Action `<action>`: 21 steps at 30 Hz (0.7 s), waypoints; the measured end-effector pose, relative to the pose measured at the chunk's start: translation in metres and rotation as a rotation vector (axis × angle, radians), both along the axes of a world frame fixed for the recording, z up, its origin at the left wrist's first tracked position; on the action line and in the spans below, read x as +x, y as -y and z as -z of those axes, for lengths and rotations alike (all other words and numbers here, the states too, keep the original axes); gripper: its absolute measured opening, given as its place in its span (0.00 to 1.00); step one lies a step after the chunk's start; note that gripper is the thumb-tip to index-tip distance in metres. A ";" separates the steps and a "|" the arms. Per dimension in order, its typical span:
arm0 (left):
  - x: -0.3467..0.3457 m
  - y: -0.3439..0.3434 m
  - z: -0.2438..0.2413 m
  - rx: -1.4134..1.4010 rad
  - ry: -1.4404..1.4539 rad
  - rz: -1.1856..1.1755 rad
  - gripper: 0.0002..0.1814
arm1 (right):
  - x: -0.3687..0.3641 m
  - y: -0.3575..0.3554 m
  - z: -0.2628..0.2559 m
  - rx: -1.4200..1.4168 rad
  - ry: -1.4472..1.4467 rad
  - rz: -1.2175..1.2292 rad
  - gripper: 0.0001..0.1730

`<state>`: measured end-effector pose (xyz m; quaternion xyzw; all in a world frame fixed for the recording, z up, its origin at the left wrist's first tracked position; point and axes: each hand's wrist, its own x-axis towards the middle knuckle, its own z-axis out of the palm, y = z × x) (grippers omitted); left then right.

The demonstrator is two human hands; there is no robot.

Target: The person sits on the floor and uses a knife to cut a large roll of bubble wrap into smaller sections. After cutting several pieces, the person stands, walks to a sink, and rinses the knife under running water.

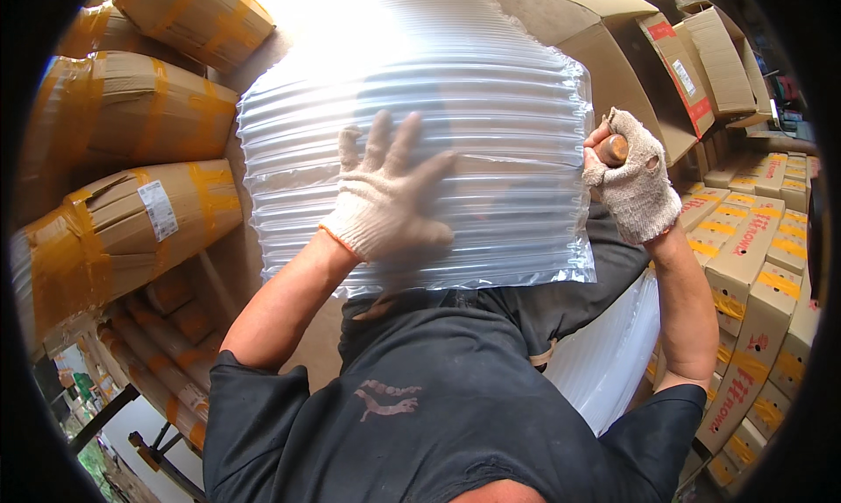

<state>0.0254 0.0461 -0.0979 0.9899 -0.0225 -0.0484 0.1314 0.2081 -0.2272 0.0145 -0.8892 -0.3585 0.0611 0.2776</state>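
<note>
A sheet of clear inflated air-column packaging [512,194] spreads across the lap and rises towards the bright top of the picture. On its left half lies my left hand [387,194], in an off-white knitted glove with spread fingers and holding nothing. At the sheet's right edge, my right hand [631,171], in a worn glove with holes, is closed around a tool's wooden handle [613,149]. The rest of that tool is hidden, so its kind cannot be told. Whether the right fingers also pinch the sheet's edge is unclear.
Taped cardboard cartons [151,108] stand at the left. Open cardboard boxes [617,69] are at the upper right, above stacked printed cartons [742,240] with yellow tape. More air-column packaging [604,352] lies beside the right leg. Long taped tubes [164,352] are at the lower left.
</note>
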 end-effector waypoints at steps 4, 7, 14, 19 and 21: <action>0.000 -0.001 -0.001 -0.007 -0.005 -0.011 0.63 | -0.003 -0.004 -0.006 -0.031 0.082 -0.058 0.09; -0.002 -0.005 0.000 -0.008 0.007 -0.027 0.63 | -0.009 -0.013 -0.036 0.025 0.106 -0.069 0.09; -0.001 -0.008 0.001 -0.011 0.040 -0.015 0.64 | 0.048 0.047 0.017 -0.413 0.454 -0.003 0.04; -0.002 -0.013 0.006 -0.024 0.116 0.026 0.62 | 0.054 0.110 -0.063 0.430 -0.503 0.415 0.12; -0.006 -0.011 0.009 -0.042 0.163 0.072 0.61 | 0.021 0.071 -0.077 0.482 -0.598 0.333 0.12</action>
